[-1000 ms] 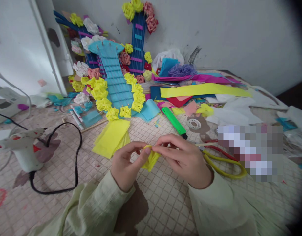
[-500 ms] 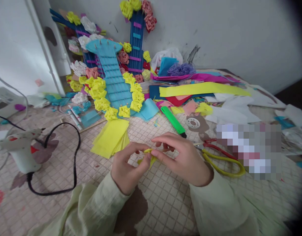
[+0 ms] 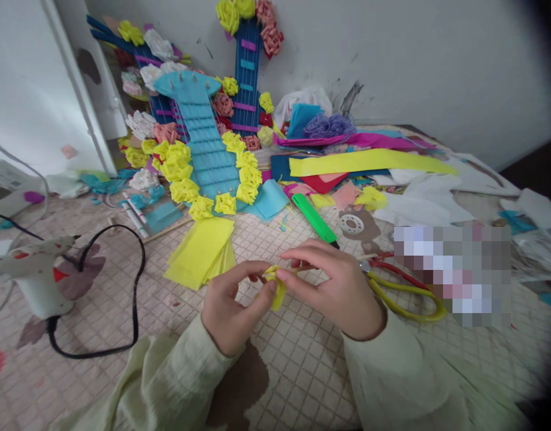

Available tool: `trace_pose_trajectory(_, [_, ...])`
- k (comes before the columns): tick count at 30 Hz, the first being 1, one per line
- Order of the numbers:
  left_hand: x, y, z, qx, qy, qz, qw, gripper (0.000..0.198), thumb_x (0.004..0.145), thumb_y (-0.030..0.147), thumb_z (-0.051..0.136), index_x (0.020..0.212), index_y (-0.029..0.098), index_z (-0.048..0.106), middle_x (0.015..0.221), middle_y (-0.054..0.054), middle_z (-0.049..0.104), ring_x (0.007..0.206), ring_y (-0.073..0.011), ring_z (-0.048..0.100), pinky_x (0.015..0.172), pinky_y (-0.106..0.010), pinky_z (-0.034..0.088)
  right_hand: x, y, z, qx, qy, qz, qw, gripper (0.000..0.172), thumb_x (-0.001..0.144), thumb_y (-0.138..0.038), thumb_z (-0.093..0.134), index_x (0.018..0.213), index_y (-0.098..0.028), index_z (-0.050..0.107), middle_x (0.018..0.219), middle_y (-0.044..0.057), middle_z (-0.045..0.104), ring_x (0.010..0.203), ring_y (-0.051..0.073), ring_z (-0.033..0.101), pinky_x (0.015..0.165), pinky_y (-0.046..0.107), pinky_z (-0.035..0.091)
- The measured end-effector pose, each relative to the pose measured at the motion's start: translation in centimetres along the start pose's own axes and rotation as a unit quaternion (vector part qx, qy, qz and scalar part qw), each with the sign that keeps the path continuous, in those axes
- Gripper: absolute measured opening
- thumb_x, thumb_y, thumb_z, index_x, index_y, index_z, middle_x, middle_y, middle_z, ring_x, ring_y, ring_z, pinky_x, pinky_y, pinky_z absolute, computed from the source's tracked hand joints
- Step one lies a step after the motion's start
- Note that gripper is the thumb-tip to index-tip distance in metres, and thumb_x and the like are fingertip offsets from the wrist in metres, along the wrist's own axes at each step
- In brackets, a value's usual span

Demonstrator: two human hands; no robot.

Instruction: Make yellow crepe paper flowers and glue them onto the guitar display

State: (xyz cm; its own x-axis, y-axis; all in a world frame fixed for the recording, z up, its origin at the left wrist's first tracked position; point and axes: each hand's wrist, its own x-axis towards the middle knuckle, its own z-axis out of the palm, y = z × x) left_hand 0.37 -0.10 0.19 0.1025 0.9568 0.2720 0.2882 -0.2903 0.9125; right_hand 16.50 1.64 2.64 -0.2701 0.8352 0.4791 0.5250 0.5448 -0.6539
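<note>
A small piece of yellow crepe paper (image 3: 279, 296) is pinched between my two hands over the table, its lower end hanging down. My left hand (image 3: 230, 308) is closed on the paper's left side with thumb and fingers. My right hand (image 3: 336, 290) is closed too, thumb against the paper and fingers curled around a thin wooden stick (image 3: 309, 267) that meets the paper. The stick's far end is partly hidden behind my right hand. A stack of yellow paper pieces (image 3: 201, 248) lies just beyond my left hand.
Scissors (image 3: 405, 305) lie right of my right hand, and a green cutter (image 3: 314, 216) lies beyond it. A glue gun (image 3: 42, 275) with a black cord stands left. A blue paper guitar (image 3: 208, 137) with yellow flowers leans at the back, beside yellow crepe strips (image 3: 369, 161).
The yellow paper has been turned between my fingers; more of it shows above my thumbs and its hanging end has shifted. Both hands keep nearly the same place.
</note>
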Motion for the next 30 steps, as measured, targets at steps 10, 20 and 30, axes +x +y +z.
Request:
trace_pose_trajectory(10, [0.25, -0.4, -0.13, -0.016, -0.003, -0.012, 1.0, 0.009, 0.075, 0.018, 0.057, 0.083, 0.018, 0.062, 0.076, -0.003, 0.064, 0.073, -0.0156, 0.058, 0.069, -0.029, 0.047, -0.09, 0.3, 0.12, 0.004, -0.029, -0.031, 0.999, 0.016, 0.079, -0.024, 0.056, 0.09, -0.014, 0.062, 0.084, 0.006, 0.06, 0.074, 0.013, 0.057, 0.063, 0.024, 0.049])
trace_pose_trajectory(20, [0.53, 0.2, -0.09, 0.029, 0.013, 0.004, 0.999, 0.01, 0.071, 0.014, 0.056, 0.079, 0.017, 0.062, 0.073, -0.003, 0.066, 0.07, -0.0147, 0.06, 0.065, -0.026, 0.048, -0.05, 0.52, 0.19, -0.011, -0.093, 0.007, 0.996, 0.02, 0.08, -0.029, 0.055, 0.087, -0.013, 0.063, 0.066, 0.001, 0.057, 0.054, 0.008, 0.049, 0.053, 0.021, 0.042])
trace_pose_trajectory(30, [0.59, 0.36, -0.15, 0.052, 0.017, 0.018, 0.998, 0.01, 0.07, 0.014, 0.058, 0.078, 0.016, 0.063, 0.072, -0.003, 0.067, 0.068, -0.014, 0.06, 0.064, -0.025, 0.049, -0.15, 0.13, 0.21, 0.032, -0.102, 0.065, 0.992, 0.02, 0.078, -0.028, 0.057, 0.091, -0.014, 0.063, 0.076, 0.002, 0.057, 0.053, 0.008, 0.047, 0.051, 0.022, 0.042])
